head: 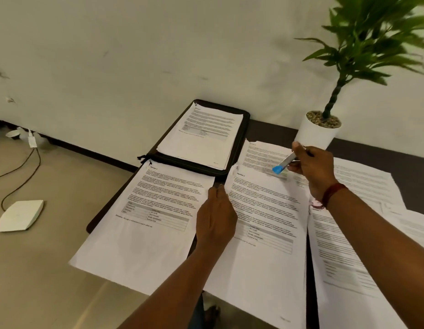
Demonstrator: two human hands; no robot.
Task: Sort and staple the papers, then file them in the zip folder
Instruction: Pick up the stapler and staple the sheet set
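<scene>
A black zip folder (239, 148) lies open at the table's far side, with a stapled paper set (204, 136) in its far half. A second paper set (158, 210) covers the near half and overhangs the table's left edge. My left hand (215, 217) rests between that set and the middle paper set (265, 222), fingers at their edges. My right hand (310, 167) holds a small white stapler with a blue tip (283, 163) above the papers at the right. More sheets (348, 257) lie spread to the right.
A potted plant in a white pot (317, 131) stands at the back of the dark table (272, 129), close to my right hand. On the floor at left lie a white flat device (21, 214) and its cable (21, 181).
</scene>
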